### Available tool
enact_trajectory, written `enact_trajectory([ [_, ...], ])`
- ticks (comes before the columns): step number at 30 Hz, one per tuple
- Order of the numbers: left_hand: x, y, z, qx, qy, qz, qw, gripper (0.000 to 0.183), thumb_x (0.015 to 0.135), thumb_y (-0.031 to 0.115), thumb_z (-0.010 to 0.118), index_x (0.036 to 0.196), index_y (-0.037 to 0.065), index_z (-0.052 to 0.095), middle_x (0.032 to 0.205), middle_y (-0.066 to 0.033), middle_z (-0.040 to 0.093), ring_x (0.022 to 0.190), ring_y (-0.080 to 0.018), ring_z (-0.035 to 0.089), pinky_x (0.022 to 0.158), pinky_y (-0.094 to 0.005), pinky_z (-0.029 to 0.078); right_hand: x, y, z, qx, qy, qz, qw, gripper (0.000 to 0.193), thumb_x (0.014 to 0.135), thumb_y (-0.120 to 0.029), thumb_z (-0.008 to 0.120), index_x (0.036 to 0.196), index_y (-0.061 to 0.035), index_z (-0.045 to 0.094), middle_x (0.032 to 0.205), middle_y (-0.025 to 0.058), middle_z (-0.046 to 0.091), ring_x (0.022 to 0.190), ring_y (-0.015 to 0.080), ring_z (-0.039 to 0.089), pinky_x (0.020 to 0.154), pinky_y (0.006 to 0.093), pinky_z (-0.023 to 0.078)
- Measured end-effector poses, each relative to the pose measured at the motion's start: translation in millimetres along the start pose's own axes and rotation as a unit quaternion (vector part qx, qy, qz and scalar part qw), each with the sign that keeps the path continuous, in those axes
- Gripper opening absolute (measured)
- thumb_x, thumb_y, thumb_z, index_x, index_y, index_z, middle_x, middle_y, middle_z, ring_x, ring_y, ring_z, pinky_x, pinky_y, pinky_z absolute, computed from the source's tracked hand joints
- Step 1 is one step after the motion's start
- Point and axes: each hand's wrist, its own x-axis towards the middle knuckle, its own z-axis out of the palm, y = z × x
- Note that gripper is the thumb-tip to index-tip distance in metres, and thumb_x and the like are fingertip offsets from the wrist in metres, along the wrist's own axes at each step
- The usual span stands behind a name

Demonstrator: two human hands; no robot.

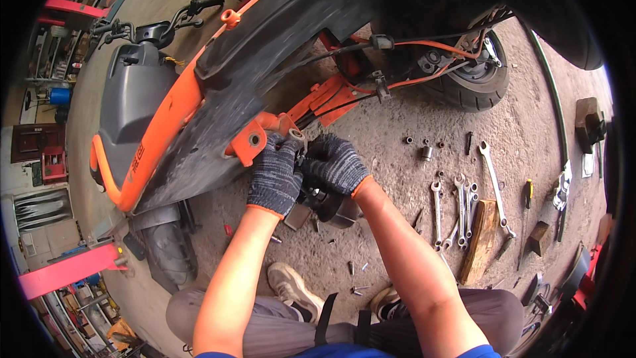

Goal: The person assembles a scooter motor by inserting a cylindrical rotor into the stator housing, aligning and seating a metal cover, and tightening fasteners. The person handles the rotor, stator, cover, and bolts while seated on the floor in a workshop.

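My left hand (pixel 277 174), in a grey knit glove with an orange cuff, is closed on a small metal link with a round eye (pixel 296 134). The link sits beside the orange frame bracket (pixel 250 140) of a scooter that leans over on its side. My right hand (pixel 336 164), gloved alike, meets the left from the right with its fingers curled in. Whatever lies between those right fingers is hidden by the glove. Just below both hands is a dark rounded part with a shiny metal fitting (pixel 318 194).
Several wrenches (pixel 462 209) lie on the rough floor at right, by a wooden block (pixel 480 242). Sockets (pixel 426 152) and loose bolts (pixel 358 290) are scattered about. The scooter's wheel (pixel 474 79) is at the upper right. Another scooter (pixel 132 93) stands at left near a red lift arm (pixel 69 270).
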Motion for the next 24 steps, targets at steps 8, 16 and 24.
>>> enact_trajectory([
  [8, 17, -1, -11, 0.280, -0.110, 0.021, 0.953, 0.053, 0.082, 0.017, 0.072, 0.130, -0.002, 0.059, 0.126, -0.0236, 0.058, 0.119, -0.0378, 0.058, 0.103, -0.0450, 0.048, 4, -1, -4, -0.069, -0.043, -0.060, 0.995, 0.029, 0.080, -0.018, 0.072, 0.103, -0.0006, 0.074, 0.086, 0.0217, 0.072, 0.078, 0.0291, 0.072, 0.076, 0.0394, 0.056],
  [16, -1, -23, -3, 0.310, -0.042, 0.115, 0.943, 0.033, 0.085, 0.021, 0.063, 0.111, 0.002, 0.065, 0.108, -0.0164, 0.063, 0.099, -0.0309, 0.063, 0.088, -0.0463, 0.048, -4, 4, -1, -0.118, 0.002, -0.191, 0.974, 0.027, 0.082, -0.027, 0.072, 0.098, -0.0054, 0.076, 0.095, 0.0224, 0.071, 0.093, 0.0442, 0.065, 0.085, 0.0499, 0.052],
  [24, -6, -22, -3, 0.263, -0.037, 0.123, 0.956, 0.034, 0.083, 0.017, 0.066, 0.111, -0.003, 0.063, 0.107, -0.0229, 0.062, 0.099, -0.0374, 0.063, 0.087, -0.0475, 0.051, -6, 14, 6, -0.161, 0.049, -0.285, 0.944, 0.023, 0.081, -0.027, 0.072, 0.092, -0.0071, 0.071, 0.089, 0.0191, 0.069, 0.087, 0.0433, 0.063, 0.080, 0.0531, 0.050],
])
